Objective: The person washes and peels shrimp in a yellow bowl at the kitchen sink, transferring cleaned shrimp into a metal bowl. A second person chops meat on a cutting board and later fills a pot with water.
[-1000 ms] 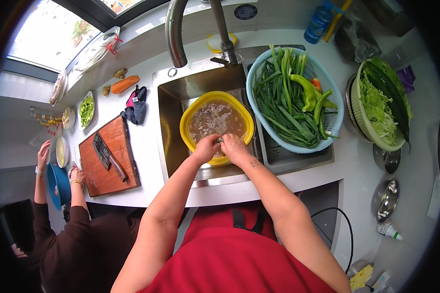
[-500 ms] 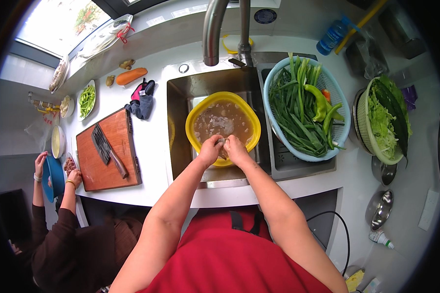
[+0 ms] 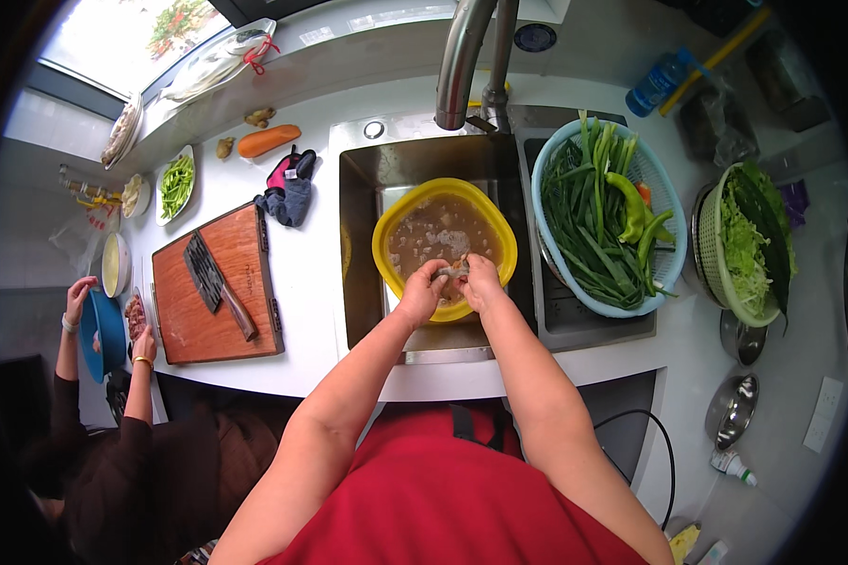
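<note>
The person's left hand [image 3: 424, 290] and right hand [image 3: 481, 282] meet fingertip to fingertip, both pinching a small greyish piece [image 3: 454, 271] of food, too small in view to name surely. The piece is above the near side of the yellow basin [image 3: 381, 247]. It looks wet, so a loose pinch could let it slip and drop into the cloudy water [image 3: 433, 221], where it would be hard to tell from the pale bits floating there. If it has a sharp edge, which the view does not show, pressing hard could prick a bare finger.

Both wrists angle inward and the fingers curl toward each other. The left forearm [image 3: 353, 377] and right forearm [image 3: 528, 367] slant up from below, forming a narrowing wedge over the counter's front edge. The basin sits in the steel sink [image 3: 400, 162]; a bump from a wrist on its near rim could slosh water over the side. To the right, the light-blue colander [image 3: 667, 174] of greens stands near enough that splashes could reach it.
</note>
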`<state>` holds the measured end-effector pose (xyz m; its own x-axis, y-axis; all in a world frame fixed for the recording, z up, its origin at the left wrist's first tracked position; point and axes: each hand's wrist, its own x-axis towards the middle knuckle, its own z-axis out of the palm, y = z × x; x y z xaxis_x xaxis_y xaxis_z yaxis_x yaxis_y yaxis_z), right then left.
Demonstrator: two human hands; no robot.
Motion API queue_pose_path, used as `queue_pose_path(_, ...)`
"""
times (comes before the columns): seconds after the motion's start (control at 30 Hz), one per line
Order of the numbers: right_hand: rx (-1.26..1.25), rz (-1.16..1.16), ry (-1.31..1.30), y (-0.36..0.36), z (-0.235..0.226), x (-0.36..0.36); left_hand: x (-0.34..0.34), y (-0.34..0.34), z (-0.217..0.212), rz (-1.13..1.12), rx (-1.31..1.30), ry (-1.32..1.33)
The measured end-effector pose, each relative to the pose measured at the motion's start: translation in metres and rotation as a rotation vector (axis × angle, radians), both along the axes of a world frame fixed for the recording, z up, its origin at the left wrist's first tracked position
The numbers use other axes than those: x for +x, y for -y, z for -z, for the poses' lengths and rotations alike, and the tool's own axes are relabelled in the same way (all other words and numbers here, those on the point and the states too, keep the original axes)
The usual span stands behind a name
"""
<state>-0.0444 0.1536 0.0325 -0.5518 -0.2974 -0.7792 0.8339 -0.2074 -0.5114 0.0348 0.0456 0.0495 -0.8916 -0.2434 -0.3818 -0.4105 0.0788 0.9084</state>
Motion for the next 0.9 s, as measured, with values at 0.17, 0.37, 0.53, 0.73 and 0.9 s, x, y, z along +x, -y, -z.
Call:
queue_pose_path(0.17,-0.002,-0.242,-0.239,-0.002,-0.015,0.002,0.0,0.011,-0.001,-0.018,-0.043,-0.004)
queue_pose_path(0.37,0.026,-0.519,-0.45,-0.006,-0.025,0.001,-0.005,0.023,-0.004,0.146,-0.409,-0.031)
queue_pose_path(0.53,0.092,-0.568,-0.518,-0.002,-0.022,0.002,-0.003,0.024,0.003,0.066,-0.155,0.039)
queue_pose_path(0.73,0.248,-0.625,-0.732,-0.008,-0.001,0.007,-0.002,0.02,-0.004,0.108,-0.073,0.085)
queue_pose_path(0.9,0.341,-0.496,-0.585,0.001,-0.007,0.005,-0.002,0.01,-0.008,0.03,-0.056,0.107)
